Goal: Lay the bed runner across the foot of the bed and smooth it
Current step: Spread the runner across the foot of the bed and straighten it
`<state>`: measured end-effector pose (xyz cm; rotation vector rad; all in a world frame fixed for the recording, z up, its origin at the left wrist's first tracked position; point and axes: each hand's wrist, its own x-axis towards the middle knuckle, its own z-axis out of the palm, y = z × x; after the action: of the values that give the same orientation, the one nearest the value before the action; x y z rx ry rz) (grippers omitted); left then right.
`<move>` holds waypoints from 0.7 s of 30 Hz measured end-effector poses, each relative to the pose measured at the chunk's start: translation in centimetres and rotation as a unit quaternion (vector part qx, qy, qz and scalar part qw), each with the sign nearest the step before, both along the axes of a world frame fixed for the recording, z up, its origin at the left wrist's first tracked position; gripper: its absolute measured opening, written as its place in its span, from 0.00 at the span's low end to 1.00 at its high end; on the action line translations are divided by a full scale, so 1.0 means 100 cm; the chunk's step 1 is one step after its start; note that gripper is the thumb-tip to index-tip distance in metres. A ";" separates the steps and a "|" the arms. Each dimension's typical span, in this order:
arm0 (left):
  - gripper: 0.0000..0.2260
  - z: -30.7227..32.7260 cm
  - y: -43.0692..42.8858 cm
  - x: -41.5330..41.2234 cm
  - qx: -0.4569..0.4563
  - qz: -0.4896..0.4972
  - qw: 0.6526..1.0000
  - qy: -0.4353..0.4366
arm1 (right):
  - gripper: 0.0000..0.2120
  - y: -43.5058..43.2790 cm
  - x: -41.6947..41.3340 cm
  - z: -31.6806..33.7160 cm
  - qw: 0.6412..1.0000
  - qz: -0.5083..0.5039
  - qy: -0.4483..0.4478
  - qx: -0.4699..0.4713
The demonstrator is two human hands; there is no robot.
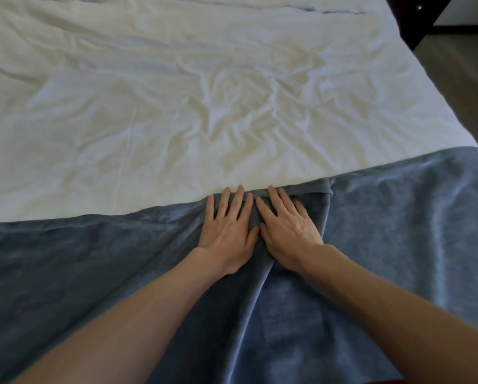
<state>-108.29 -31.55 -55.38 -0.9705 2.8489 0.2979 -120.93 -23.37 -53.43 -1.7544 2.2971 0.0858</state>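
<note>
A blue-grey bed runner (pixel 94 259) lies across the near end of a bed covered by a creased white sheet (pixel 177 106). A raised fold runs down the runner's middle, with a small flap turned over at its far edge. My left hand (pixel 228 231) lies flat on the runner just left of that fold, fingers spread. Beside it, my right hand (pixel 286 231) presses flat on the fold itself, fingers apart. The two hands touch at the thumbs. Neither hand grips the cloth.
The bed's right edge drops to a grey-brown floor (pixel 459 87). Dark wooden furniture (pixel 409 26) stands at the far right corner. A grey seam crosses the bedding at the top.
</note>
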 end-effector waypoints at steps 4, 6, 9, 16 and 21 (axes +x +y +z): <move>0.28 0.016 0.013 0.005 0.001 0.001 1.000 0.028 | 0.26 0.019 0.003 0.017 0.998 0.031 -0.018 -0.051; 0.29 0.025 0.028 0.007 0.011 0.002 0.999 0.039 | 0.25 0.038 0.004 0.024 0.997 0.033 -0.018 -0.061; 0.29 0.036 0.060 0.009 0.022 0.006 0.998 0.054 | 0.24 0.074 0.000 0.033 0.997 0.037 -0.013 -0.068; 0.29 0.055 0.160 0.012 0.011 0.029 0.998 0.053 | 0.26 0.177 -0.009 0.044 0.996 0.082 -0.013 -0.041; 0.29 0.062 0.244 0.029 0.003 0.062 0.997 0.040 | 0.27 0.259 -0.004 0.053 0.990 0.129 -0.038 -0.031</move>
<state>-105.42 -7.16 -49.15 -1.1628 2.8610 0.3654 -121.35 2.55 -48.12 -2.0415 2.0302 -0.0050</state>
